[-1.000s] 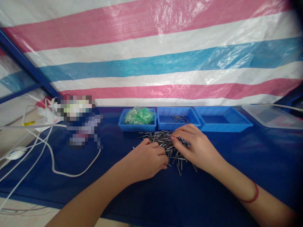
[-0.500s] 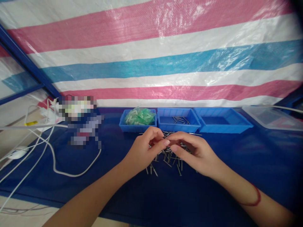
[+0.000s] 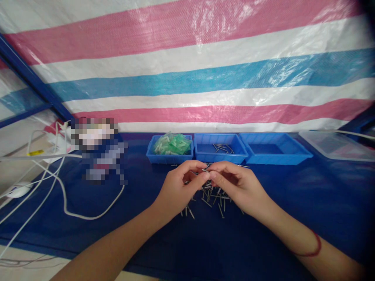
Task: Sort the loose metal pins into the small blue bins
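Note:
My left hand [image 3: 178, 187] and my right hand [image 3: 240, 187] meet fingertip to fingertip over a loose pile of metal screws [image 3: 208, 195] on the blue table [image 3: 228, 242]. A small metal screw [image 3: 206, 170] shows between the pinched thumbs and forefingers of both hands. Its far end is hidden by the fingers. Behind my hands, the left blue bin [image 3: 168, 159] holds green and clear plastic pieces [image 3: 175, 144]. Several screws [image 3: 222, 148] lie in the middle blue bin [image 3: 222, 159].
The right blue bin [image 3: 278, 158] stands beside the middle one, with a clear plastic lid [image 3: 336, 148] farther right. White cables [image 3: 66, 207] and a white mouse [image 3: 20, 190] are at the left. A striped sheet [image 3: 187, 84] hangs behind the table.
My right thumb and fingers have closed in against my left fingertips. A screw now shows between them. The view has shifted slightly.

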Tool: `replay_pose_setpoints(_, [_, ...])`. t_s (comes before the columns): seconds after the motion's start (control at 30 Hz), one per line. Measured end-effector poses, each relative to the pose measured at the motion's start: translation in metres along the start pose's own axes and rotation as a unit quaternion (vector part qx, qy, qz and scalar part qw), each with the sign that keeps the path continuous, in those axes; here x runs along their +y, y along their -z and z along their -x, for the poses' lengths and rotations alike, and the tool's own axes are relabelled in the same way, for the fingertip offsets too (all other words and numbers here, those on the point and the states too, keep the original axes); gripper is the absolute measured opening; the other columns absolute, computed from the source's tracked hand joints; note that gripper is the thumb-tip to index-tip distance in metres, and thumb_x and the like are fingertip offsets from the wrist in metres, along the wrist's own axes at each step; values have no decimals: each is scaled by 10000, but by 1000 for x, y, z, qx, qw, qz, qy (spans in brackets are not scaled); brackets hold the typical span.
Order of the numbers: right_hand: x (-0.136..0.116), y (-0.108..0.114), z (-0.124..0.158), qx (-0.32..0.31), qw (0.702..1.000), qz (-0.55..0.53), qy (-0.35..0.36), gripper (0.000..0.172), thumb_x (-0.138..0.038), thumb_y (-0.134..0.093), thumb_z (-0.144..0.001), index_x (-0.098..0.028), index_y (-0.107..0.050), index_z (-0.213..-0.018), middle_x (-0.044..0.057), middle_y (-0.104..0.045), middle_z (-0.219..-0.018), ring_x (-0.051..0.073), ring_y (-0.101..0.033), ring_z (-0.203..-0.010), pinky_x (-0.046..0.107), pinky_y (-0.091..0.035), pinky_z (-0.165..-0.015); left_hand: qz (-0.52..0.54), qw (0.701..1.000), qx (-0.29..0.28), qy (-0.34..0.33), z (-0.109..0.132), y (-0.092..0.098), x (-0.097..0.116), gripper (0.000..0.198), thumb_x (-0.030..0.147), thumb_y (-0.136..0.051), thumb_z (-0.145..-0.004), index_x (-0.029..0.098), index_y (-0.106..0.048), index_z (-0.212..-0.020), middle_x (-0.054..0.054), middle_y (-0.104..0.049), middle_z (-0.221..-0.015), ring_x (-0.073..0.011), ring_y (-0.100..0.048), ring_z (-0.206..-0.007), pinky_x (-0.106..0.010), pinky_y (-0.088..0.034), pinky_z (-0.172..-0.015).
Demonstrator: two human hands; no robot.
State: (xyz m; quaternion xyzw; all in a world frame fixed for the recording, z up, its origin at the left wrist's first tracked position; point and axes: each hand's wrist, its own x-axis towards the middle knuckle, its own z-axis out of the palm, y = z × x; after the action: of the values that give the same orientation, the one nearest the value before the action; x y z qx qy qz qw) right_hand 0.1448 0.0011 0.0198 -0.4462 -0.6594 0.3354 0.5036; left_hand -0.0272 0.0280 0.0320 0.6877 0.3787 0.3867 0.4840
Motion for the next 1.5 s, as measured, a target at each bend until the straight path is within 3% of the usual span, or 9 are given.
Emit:
replay_pose_setpoints(0.17, [-3, -3, -1, -15, 995, -85, -47, 170, -364, -622, -834, -199, -655, -862, 15, -671, -734, 129, -624, -626, 254, -541, -610, -27, 1000, 10, -12, 1, 1, 1, 179, 332, -616, -837, 179, -645, -923, -4, -659, -778, -104, -588, -629, -200, -462, -574])
replay_pose_setpoints(0.37, [-5, -4, -2, -41, 993, -84, -68, 208, -386, -585, -856, -191, -656, -829, 8, -632, -681, 124, -602, -613, 242, -521, -582, -59, 997, 1, -45, 2, 2, 2, 171, 313, -580, -868, 184, -647, -960, -20, -675, -843, -127, -622, -716, -216, -484, -634])
replay_pose_setpoints(0.5, [-1, -3, -1, -10, 995, -88, -47, 156, -351, -638, -823, -196, -629, -824, 11, -640, -752, 125, -603, -671, 248, -513, -628, -99, 992, 14, -72, 0, 3, 1, 157, 283, -558, -879, 179, -643, -958, -27, -663, -894, -117, -591, -707, -225, -470, -650])
replay_pose_setpoints(0.63, [1, 1, -1, 17, 999, -32, -16, 154, -355, -648, -817, -208, -604, -808, 11, -627, -760, 136, -587, -680, 264, -499, -623, -151, 986, -10, -73, -2, 3, -4, 173, 296, -520, -904, 184, -621, -990, -27, -654, -927, -130, -590, -757, -240, -467, -679])
replay_pose_setpoints(0.77, [8, 16, -8, 79, 988, 116, 60, 136, -351, -627, -833, -218, -609, -821, 21, -637, -797, 159, -591, -721, 305, -487, -671, -219, 971, -27, -94, -1, 2, -9, 251, 288, -498, -916, 171, -539, -1134, -45, -640, -981, -137, -585, -774, -270, -472, -723])
replay_pose_setpoints(0.9, [24, 39, -20, 164, 922, 331, 118, 155, -366, -600, -853, -214, -631, -867, 41, -667, -828, 204, -595, -776, 381, -446, -764, -314, 927, -89, -186, 1, 2, -7, 215, 257, -464, -936, 162, -576, -1093, -64, -641, -993, -169, -572, -891, -316, -442, -824])
replay_pose_setpoints(1.03, [36, 50, -26, 183, 862, 466, 75, 257, -419, -618, -826, -212, -646, -976, 63, -686, -886, 271, -583, -857, 409, -422, -758, -395, 857, -177, -278, 7, -1, -4, 239, 288, -424, -962, 221, -634, -1053, -35, -641, -1060, -184, -529, -994, -339, -390, -866])
replay_pose_setpoints(1.2, [31, 42, -22, 171, 877, 443, 80, 215, -349, -572, -850, -207, -636, -998, 61, -689, -905, 258, -591, -851, 394, -435, -766, -446, 795, -233, -338, 16, -9, -9, 274, 382, -435, -961, 313, -587, -1178, 39, -571, -1275, -202, -469, -1113, -360, -330, -863])
replay_pose_setpoints(1.5, [27, 33, -19, 126, 903, 391, 129, 145, -284, -560, -848, -202, -641, -936, 44, -690, -880, 223, -612, -842, 375, -469, -793, -484, 768, -229, -351, 12, -10, -16, 158, 318, -496, -951, 230, -625, -973, 22, -647, -1053, -135, -540, -912, -333, -298, -835])
